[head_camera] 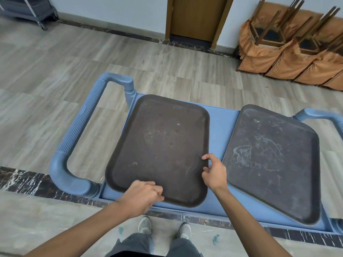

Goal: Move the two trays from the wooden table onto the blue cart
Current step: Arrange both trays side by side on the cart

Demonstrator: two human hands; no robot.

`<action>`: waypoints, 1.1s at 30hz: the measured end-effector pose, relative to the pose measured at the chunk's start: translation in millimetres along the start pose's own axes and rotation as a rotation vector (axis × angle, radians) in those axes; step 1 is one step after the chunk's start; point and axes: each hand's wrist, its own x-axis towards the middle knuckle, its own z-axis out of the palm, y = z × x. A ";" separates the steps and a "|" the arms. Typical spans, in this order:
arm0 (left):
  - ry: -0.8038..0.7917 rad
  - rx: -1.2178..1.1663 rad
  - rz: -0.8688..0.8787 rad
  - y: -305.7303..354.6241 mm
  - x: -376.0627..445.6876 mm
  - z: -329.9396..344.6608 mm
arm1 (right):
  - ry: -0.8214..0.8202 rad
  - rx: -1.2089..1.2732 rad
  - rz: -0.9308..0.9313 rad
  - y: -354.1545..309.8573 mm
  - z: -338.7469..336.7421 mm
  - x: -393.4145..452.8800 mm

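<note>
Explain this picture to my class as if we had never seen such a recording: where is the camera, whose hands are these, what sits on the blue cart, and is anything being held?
There is no machine here. A person wears a wide-angle camera on the head, looking forward and down, so you see their own arms, trousers and shoes at the bottom. This is the only view.

In front stands a blue cart with curved handles at each end. Two dark, scuffed trays lie on its top. The left tray is the one being handled: the left hand grips its near edge, and the right hand has its fingers at the tray's right edge. The right tray lies apart, turned at an angle, with no hand on it.

The wooden table is not in view. Behind are a tiled floor, a brown door and upturned chairs with orange covers.
</note>
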 end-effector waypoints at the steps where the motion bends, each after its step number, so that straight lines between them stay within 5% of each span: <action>1: -0.007 -0.011 -0.012 3.7 4.6 -1.0 | -0.006 -0.007 0.006 1.6 -3.2 3.1; 15: 0.148 -0.258 -0.330 28.4 11.8 26.4 | -0.044 -0.070 -0.152 26.7 0.2 -0.1; 20: 0.233 -0.350 -0.461 28.9 -11.7 37.1 | 0.048 -0.194 -0.444 32.4 8.5 -37.4; 27: 0.362 -0.373 -0.547 41.0 -32.6 58.2 | -0.269 -0.188 -0.714 27.0 49.7 -113.6; 33: 0.488 -0.408 -0.522 42.3 -35.2 71.9 | -0.108 -0.296 -0.665 13.1 74.0 -146.3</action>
